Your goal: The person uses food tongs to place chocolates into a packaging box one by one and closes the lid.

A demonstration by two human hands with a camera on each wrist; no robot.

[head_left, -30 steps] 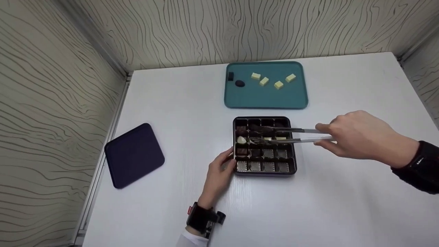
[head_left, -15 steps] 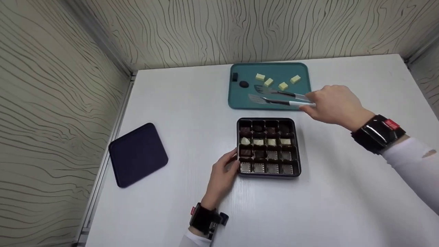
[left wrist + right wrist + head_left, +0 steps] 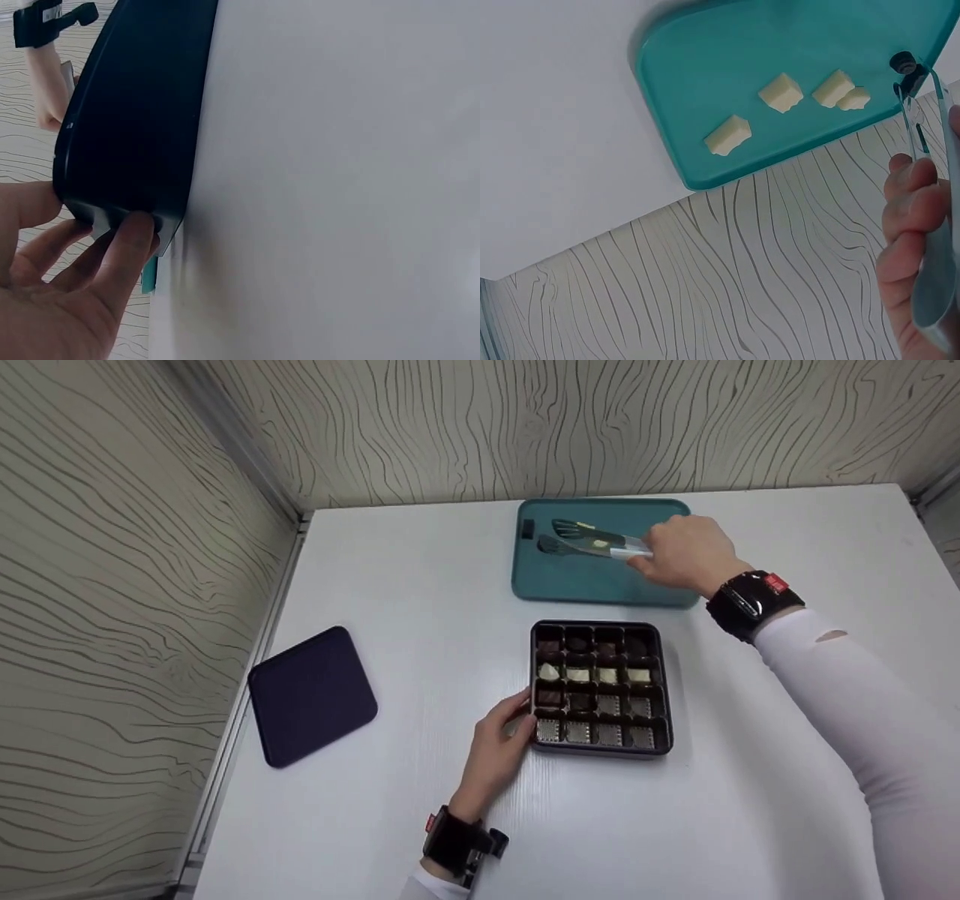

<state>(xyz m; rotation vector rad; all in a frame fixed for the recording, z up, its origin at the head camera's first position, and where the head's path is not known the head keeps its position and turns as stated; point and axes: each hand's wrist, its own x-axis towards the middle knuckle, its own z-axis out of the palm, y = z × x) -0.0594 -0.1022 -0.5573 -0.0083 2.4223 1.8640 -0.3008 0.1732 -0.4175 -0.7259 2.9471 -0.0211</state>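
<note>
My right hand (image 3: 690,551) grips a pair of tongs (image 3: 624,553) over the teal tray (image 3: 592,586). Their slotted tips are spread near a dark oval chocolate (image 3: 902,61), and a dark block-shaped chocolate (image 3: 528,529) lies by the tray's left edge. Several white chocolates (image 3: 781,93) sit in the tray, mostly hidden by the tongs and hand in the head view. My left hand (image 3: 493,750) holds the left side of a black divided chocolate box (image 3: 601,751) near its front corner. Dark and white chocolates fill its back two rows; two dark ones are in the third row.
A dark square lid (image 3: 313,697) lies at an angle on the white table (image 3: 420,607), left of the box. Behind the tray rises a wood-patterned wall (image 3: 480,442). Both wrists wear black bands (image 3: 752,604).
My right hand has moved the tongs from the box back to the tray, their tips nearing the dark oval chocolate. The left hand stays at the box. The head view has shifted slightly.
</note>
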